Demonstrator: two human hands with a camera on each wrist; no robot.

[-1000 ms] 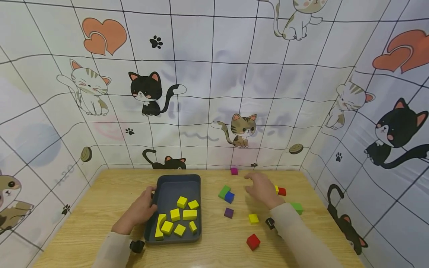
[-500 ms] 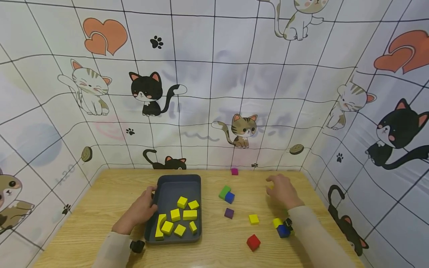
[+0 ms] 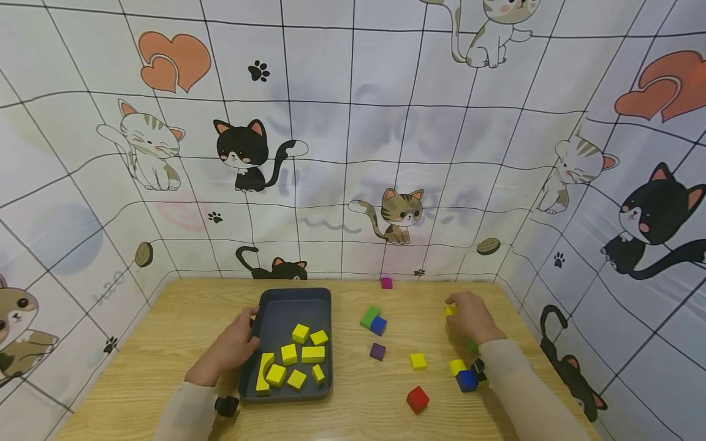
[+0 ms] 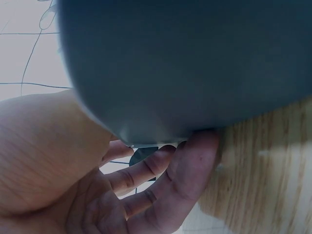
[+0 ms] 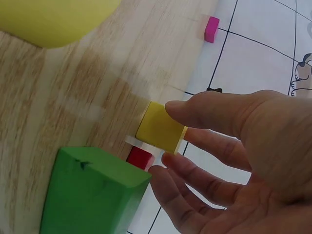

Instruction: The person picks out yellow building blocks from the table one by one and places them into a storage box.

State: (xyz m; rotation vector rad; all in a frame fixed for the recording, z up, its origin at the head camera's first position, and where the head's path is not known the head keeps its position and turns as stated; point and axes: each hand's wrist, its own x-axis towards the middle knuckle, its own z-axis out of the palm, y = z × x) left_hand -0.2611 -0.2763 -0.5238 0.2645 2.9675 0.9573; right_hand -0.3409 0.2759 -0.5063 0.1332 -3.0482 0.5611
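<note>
My left hand (image 3: 228,346) holds the left side of a dark grey tray (image 3: 292,303) on the table. In the left wrist view its fingertips (image 4: 202,151) press against the wall of the tray. Several yellow blocks (image 3: 313,354) lie inside, mostly in the near half. My right hand (image 3: 471,318) is at the far right of the table, thumb and index finger around a yellow cube (image 5: 160,127). Beside that cube, in the right wrist view, are a red block (image 5: 140,158) and a large green block (image 5: 92,190).
Between the tray and my right hand lie a green block (image 3: 369,316), a blue cube (image 3: 378,326), a purple cube (image 3: 377,351) and a yellow block (image 3: 418,361). Nearer are a red cube (image 3: 417,400) and a blue block (image 3: 467,381). A magenta block (image 3: 387,283) sits by the back wall.
My right hand has moved rightward across the table to the yellow cube and closed its fingers around it. The left hand and tray have stayed put.
</note>
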